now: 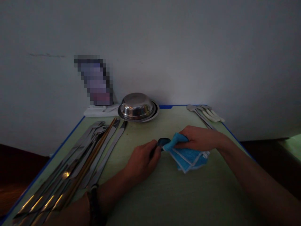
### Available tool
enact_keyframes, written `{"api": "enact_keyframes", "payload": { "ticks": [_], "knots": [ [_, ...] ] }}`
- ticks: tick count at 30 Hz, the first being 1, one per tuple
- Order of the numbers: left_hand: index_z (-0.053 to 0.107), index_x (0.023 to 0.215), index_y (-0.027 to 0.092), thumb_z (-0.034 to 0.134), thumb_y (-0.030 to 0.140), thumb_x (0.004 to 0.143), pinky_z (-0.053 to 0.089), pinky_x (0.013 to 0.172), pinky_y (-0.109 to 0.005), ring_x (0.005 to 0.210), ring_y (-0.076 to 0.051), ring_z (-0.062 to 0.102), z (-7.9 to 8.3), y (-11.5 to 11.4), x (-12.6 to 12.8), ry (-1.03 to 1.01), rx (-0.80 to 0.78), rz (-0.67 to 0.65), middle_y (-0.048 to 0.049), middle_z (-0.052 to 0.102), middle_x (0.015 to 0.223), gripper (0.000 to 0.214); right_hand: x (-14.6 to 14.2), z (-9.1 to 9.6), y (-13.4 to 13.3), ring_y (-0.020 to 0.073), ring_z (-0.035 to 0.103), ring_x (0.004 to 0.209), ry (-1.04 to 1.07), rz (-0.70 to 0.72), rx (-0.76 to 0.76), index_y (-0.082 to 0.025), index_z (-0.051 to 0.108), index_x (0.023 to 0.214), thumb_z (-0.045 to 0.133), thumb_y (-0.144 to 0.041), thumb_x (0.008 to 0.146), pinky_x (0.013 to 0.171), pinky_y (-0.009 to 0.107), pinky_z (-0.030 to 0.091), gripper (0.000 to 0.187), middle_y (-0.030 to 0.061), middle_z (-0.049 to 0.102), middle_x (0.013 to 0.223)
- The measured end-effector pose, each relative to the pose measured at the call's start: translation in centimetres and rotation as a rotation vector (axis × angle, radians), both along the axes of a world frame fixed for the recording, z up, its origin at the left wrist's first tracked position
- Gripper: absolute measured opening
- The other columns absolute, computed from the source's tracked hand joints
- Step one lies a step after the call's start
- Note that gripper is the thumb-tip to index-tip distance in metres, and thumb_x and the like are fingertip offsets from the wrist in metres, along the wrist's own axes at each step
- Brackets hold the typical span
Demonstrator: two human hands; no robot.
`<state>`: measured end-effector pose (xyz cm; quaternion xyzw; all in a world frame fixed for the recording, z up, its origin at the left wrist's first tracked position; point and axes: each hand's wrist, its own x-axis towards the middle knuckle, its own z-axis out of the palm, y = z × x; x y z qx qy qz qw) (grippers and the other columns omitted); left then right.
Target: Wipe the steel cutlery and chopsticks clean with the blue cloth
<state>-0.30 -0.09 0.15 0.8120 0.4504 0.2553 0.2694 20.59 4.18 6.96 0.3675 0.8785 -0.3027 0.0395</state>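
Observation:
My left hand (143, 160) is closed around the handle of a spoon (164, 142), whose dark bowl sticks out toward the right. My right hand (199, 138) grips a folded blue cloth (188, 155) and presses its corner against the spoon's bowl. Both hands rest low over the pale green table (164, 194), near its middle. The spoon's handle is hidden inside my left fist.
Several long metal utensils (77, 169) lie in a row along the table's left side. An upturned steel bowl on a plate (137, 106) stands at the back by the wall. A few white-handled spoons (207, 113) lie at the back right.

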Motion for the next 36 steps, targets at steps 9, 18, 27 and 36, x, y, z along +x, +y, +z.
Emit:
{"api": "enact_keyframes", "payload": {
  "ticks": [9, 18, 27, 36],
  "knots": [
    [0.037, 0.062, 0.019, 0.037, 0.027, 0.086, 0.026, 0.046, -0.021, 0.046, -0.008, 0.038, -0.1, 0.4, -0.2, -0.104, 0.024, 0.156, 0.0068, 0.036, 0.052, 0.025, 4.5, 1.2, 0.8, 0.0095, 0.053, 0.050, 0.025, -0.178, -0.175, -0.017, 0.062, 0.070, 0.050, -0.046, 0.078, 0.045, 0.020, 0.040, 0.033, -0.0009, 0.059, 0.060],
    [0.040, 0.067, 0.020, 0.034, 0.030, 0.088, 0.031, 0.049, -0.022, 0.051, -0.010, 0.043, -0.1, 0.3, 0.1, -0.023, -0.009, 0.050, 0.0049, 0.042, 0.058, 0.024, 3.5, 1.2, 0.7, 0.0097, 0.052, 0.051, -0.048, -0.154, -0.142, -0.016, 0.064, 0.071, 0.050, -0.043, 0.079, 0.048, 0.020, 0.039, 0.032, 0.0001, 0.060, 0.060],
    [0.043, 0.074, 0.019, 0.031, 0.027, 0.091, 0.036, 0.055, -0.024, 0.058, -0.012, 0.048, 0.2, 0.0, 0.1, 0.046, 0.016, -0.066, 0.0021, 0.048, 0.065, 0.023, 0.1, -1.4, 0.6, 0.0091, 0.048, 0.053, -0.011, -0.027, -0.022, -0.016, 0.065, 0.078, 0.045, -0.043, 0.082, 0.052, 0.021, 0.036, 0.035, -0.0011, 0.056, 0.062],
    [0.044, 0.076, 0.019, 0.032, 0.027, 0.092, 0.035, 0.056, -0.024, 0.058, -0.012, 0.049, 0.1, -0.1, 0.1, 0.023, -0.035, -0.099, 0.0026, 0.049, 0.065, 0.021, -1.0, -1.8, 0.2, 0.0088, 0.043, 0.053, 0.167, -0.099, -0.055, -0.015, 0.061, 0.069, 0.047, -0.042, 0.080, 0.051, 0.021, 0.035, 0.032, -0.0024, 0.052, 0.057]
  ]
}}
